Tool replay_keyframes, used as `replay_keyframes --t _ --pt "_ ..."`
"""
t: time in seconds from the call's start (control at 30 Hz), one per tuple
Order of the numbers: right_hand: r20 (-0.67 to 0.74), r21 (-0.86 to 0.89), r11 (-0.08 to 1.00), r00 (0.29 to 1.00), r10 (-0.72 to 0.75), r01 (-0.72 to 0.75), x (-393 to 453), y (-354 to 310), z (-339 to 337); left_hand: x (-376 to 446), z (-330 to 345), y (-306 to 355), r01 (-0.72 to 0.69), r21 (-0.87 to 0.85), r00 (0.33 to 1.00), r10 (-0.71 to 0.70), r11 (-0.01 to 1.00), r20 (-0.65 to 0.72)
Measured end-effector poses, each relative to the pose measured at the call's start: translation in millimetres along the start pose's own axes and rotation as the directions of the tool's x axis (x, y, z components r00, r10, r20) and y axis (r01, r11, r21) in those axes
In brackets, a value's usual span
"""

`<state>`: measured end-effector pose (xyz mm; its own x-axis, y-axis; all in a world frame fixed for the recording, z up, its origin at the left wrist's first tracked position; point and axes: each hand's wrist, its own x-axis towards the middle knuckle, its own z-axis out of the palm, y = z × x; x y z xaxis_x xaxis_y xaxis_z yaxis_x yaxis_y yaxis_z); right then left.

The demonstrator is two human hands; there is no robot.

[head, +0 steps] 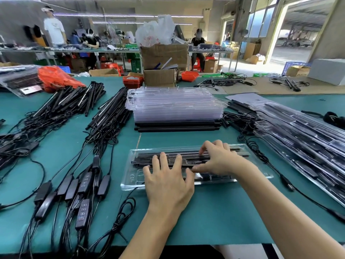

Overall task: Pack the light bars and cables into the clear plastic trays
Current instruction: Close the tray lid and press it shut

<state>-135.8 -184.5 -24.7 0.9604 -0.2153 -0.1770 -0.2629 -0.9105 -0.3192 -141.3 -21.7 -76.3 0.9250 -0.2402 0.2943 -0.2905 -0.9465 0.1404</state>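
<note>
— Workshop, is it? What does the head camera take in?

— Yes, a big hall with people seated at long benches in the back and open doorways on the right. Up close, a teal tabletop (pixel 214 217) carries nearly everything.

— What lies on it?

— Heaps of black light bars (pixel 78 99) on the left, their cables (pixel 104 139) trailing toward the near edge with inline controllers (pixel 85 184). A stack of empty clear trays (pixel 175 107) sits at the middle back on more black bars. Filled trays (pixel 302 133) lie along the right. Cardboard boxes (pixel 163 57) stand behind the stack.

— And the tray being packed?

— One clear tray (pixel 130 184) lies just in front of the person, with black bars (pixel 188 157) already in its far half.

— The hands?

— Left hand (pixel 168 182) is flat on the tray, fingers spread and straight, pressing down. Right hand (pixel 218 159) arches beside it, fingertips curled down onto the bars, thumb near the left hand's thumb. Whether it pinches anything, I cannot tell.
</note>
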Motion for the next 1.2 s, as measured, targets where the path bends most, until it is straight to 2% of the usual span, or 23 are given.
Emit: replay_keyframes --t 0.1,0.3,0.43,0.73,0.9,1.03,1.2 --pt "0.042 0.011 1.000 0.999 0.021 -0.021 1 -2 -5 1 3 -2 -0.004 0.030 0.999 0.003 1.000 0.039" --pt "0.086 -0.186 0.982 0.995 0.056 -0.039 7 -17 -9 0 7 -1 -0.009 0.087 0.999 0.005 0.996 0.045" --pt "0.078 -0.227 0.972 0.994 0.081 -0.061 8 -20 -6 0 3 1 0.009 0.051 1.000 -0.010 0.999 0.018" --pt "0.054 -0.253 0.964 0.994 0.100 -0.084 7 -23 -2 0 7 1 0.005 0.046 1.000 -0.006 0.999 0.022" --pt "0.044 -0.273 0.959 0.994 0.095 -0.080 4 -22 0 1 9 1 -0.010 0.065 0.998 0.006 0.998 0.069" --pt "0.032 -0.299 0.952 0.997 0.072 -0.059 2 -23 2 0 5 2 -0.005 0.045 0.999 0.003 0.999 0.043" --pt "0.071 -0.241 0.969 0.995 0.074 -0.055 5 -21 -1 3 7 2 0.000 0.016 0.996 -0.001 1.000 0.094"
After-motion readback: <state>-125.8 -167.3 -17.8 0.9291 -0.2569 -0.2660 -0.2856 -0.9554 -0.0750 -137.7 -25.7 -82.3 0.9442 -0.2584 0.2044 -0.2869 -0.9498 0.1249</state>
